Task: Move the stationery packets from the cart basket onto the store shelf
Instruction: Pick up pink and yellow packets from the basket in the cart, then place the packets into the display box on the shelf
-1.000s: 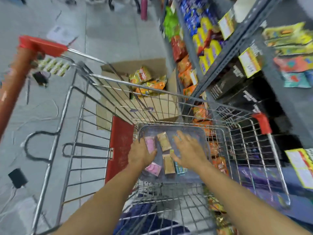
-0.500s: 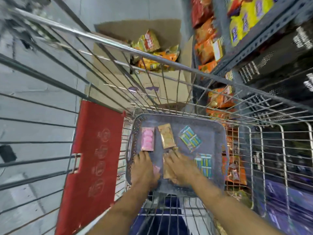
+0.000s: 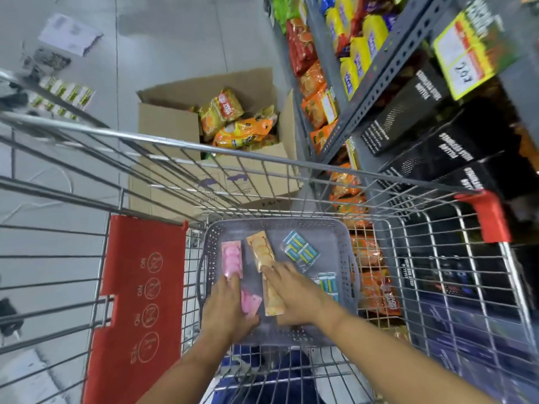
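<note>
A grey plastic basket (image 3: 344, 228) sits inside the wire cart (image 3: 204, 150). Flat in it lie two pink packets (image 3: 232, 258) (image 3: 250, 303), two orange packets (image 3: 260, 249) (image 3: 272, 301) and two blue-green packets (image 3: 300, 252) (image 3: 328, 282). My left hand (image 3: 226, 307) rests on the basket floor, its fingers touching both pink packets. My right hand (image 3: 297, 295) lies flat beside the nearer orange packet, fingertips at the far orange one. Neither hand has a packet lifted. The store shelf (image 3: 376, 74) rises on the right.
An open cardboard box (image 3: 166, 121) of orange snack bags stands on the floor beyond the cart. A red child-seat flap (image 3: 137, 287) hangs at the cart's left. Black boxes (image 3: 423, 118) and snack packs fill the shelves. Papers and small boxes lie on the floor at the far left.
The camera has tilted up a little, showing more shelf. Both hands have slid slightly forward over the pink and orange packets; no packet has left the basket floor.
</note>
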Demonstrator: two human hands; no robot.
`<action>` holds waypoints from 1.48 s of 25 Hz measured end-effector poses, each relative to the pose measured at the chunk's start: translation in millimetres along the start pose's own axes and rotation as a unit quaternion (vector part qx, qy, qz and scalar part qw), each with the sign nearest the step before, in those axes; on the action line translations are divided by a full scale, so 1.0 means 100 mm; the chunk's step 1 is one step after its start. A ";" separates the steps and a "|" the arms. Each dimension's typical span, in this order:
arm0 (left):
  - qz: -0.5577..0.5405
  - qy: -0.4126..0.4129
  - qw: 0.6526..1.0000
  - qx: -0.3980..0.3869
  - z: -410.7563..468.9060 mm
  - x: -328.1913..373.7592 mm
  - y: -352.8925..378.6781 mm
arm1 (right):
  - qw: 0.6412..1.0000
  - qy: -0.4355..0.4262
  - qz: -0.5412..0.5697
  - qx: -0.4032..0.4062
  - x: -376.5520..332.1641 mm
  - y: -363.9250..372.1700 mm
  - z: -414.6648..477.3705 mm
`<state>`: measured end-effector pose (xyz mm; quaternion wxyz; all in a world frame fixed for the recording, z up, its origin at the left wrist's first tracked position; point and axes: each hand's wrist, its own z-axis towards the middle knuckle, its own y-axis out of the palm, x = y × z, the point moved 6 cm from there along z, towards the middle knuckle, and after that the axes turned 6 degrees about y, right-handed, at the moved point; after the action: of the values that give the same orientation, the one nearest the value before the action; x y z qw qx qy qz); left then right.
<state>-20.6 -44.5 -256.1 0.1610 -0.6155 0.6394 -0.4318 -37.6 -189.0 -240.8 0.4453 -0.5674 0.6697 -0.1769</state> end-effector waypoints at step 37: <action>0.216 0.806 0.551 -0.021 -1.79 6.17 -1.01 | 0.689 0.613 0.008 0.387 1.33 -1.91 -5.48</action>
<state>-204.7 -539.3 123.9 -0.3462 0.1438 0.6243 -0.6854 -354.2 -514.0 145.3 0.1170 -0.1051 0.6703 -0.7252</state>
